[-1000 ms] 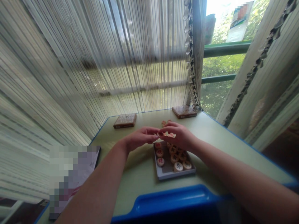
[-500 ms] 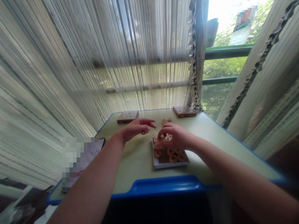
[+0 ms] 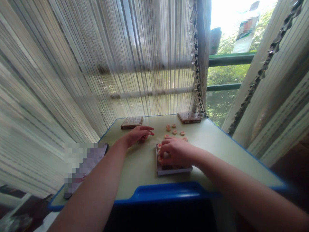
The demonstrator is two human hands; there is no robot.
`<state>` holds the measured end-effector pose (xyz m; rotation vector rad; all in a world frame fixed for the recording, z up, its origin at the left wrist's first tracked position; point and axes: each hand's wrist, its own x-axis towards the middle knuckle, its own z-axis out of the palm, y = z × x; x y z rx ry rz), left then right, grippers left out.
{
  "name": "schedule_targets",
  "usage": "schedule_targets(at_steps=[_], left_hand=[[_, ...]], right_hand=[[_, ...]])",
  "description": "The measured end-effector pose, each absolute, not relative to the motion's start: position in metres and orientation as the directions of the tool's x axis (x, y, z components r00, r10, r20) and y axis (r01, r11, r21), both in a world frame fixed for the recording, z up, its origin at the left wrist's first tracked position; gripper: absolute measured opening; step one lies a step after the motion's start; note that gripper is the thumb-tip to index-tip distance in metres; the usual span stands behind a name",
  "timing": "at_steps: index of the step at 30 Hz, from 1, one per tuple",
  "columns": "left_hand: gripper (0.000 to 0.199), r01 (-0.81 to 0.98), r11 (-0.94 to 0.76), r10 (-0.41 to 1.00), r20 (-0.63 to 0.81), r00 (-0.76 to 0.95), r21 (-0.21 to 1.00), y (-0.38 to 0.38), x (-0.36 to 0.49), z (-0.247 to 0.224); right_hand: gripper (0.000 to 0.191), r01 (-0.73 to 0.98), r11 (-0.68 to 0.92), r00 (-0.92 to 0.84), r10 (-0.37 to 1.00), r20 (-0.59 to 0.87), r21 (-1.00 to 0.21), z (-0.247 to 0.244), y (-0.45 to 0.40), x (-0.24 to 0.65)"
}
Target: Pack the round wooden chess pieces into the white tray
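A shallow box of round wooden Chinese chess pieces stands near the front of the table. My right hand reaches over it and covers most of its contents. Its fingers are bent down and closed at a piece along the box's left side; the fingertips are partly hidden. To the left, my left hand hovers over the table, some fingers stretched out to the right and the others curled beneath. I see nothing held in it. Beyond the box lie several loose pieces with red marks.
At the far edge lie two flat brown boxes, one on the left and one on the right. A tablet or large phone rests at the table's left edge. String curtains hang behind the table.
My right hand has moved nearer, down to the box's left side, uncovering loose pieces behind it. My left hand has drawn slightly left and down. The view has shifted a little.
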<state>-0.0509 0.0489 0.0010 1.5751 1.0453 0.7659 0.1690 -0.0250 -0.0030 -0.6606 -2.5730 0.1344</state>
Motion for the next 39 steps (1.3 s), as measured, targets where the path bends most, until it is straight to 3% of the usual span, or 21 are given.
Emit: schedule_targets(at_steps=[19,22,30,39], left_hand=[[0.048,0.333,-0.059,0.870,-0.116,0.480,0.941,0.0542,-0.0550,-0.0022],[0.047,0.351,-0.062,0.869,-0.123,0.480,0.934,0.0539,-0.0557,-0.0016],[0.047,0.346,-0.054,0.865,-0.130,0.486,0.937,0.0496,-0.0534,0.0028],[0.047,0.328,-0.041,0.862,-0.132,0.489,0.944,0.0500,-0.0539,0.0028]], right_hand=[[0.020,0.452,0.881,-0.786,0.469,0.403,-0.143,-0.0021,-0.0232,0.1699],[0.023,0.445,0.881,-0.788,0.471,0.397,-0.163,0.0002,-0.0253,0.1710],[0.007,0.433,0.877,-0.763,0.479,0.434,-0.207,-0.0035,-0.0247,0.1691],[0.016,0.449,0.846,-0.717,0.533,0.449,-0.288,0.0026,-0.0205,0.1755]])
